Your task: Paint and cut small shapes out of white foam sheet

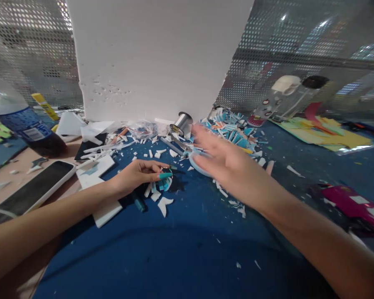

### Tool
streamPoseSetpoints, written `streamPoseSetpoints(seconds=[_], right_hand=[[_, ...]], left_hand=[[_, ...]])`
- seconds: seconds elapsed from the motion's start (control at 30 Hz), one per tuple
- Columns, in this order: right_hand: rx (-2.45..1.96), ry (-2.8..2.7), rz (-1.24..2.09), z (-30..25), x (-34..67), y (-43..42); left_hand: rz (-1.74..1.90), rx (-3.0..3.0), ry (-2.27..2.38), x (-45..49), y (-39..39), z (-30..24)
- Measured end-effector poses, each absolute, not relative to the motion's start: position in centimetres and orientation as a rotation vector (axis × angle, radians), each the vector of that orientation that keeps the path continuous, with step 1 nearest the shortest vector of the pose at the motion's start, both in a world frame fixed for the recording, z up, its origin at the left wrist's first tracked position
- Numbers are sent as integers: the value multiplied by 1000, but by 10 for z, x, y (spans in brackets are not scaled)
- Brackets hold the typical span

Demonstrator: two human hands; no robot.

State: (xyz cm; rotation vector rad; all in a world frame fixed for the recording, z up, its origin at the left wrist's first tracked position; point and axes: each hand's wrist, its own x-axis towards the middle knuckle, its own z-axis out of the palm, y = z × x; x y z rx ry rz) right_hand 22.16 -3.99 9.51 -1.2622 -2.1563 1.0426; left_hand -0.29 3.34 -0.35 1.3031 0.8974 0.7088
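Observation:
My left hand (pixel 140 176) is closed in a pinch over the blue mat (pixel 174 249), thumb and fingers meeting on a small item with a thin curved edge, too small to name. Long teal nails show on it. Under its fingertips lie blue and white foam scraps (pixel 165 203). My right hand (pixel 227 160), smeared by motion, is stretched out with thumb and fingers apart, above the light blue handles of a pair of scissors (pixel 201 166). Whether it touches them I cannot tell. Just behind stands a spool of silvery wire (pixel 183 122).
A white foam board (pixel 162 62) leans at the back. On the left are a phone (pixel 34 189), a cola bottle (pixel 25 120) and a yellow glue stick (pixel 45 106). To the right: cut foam pieces (pixel 233 131), clear bottles (pixel 277 99), coloured paper (pixel 327 133) and a magenta object (pixel 355 205).

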Motion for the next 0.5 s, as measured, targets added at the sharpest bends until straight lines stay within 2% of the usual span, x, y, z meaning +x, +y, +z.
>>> streamPoseSetpoints(seconds=[0.23,0.5], right_hand=[[-1181,-2248,1036,92,220,-44],[-1134,-2190,757,67,233,-34]], left_hand=[[701,1308,908,-3,33,-1],[710,1323,896,-3,33,-5]])
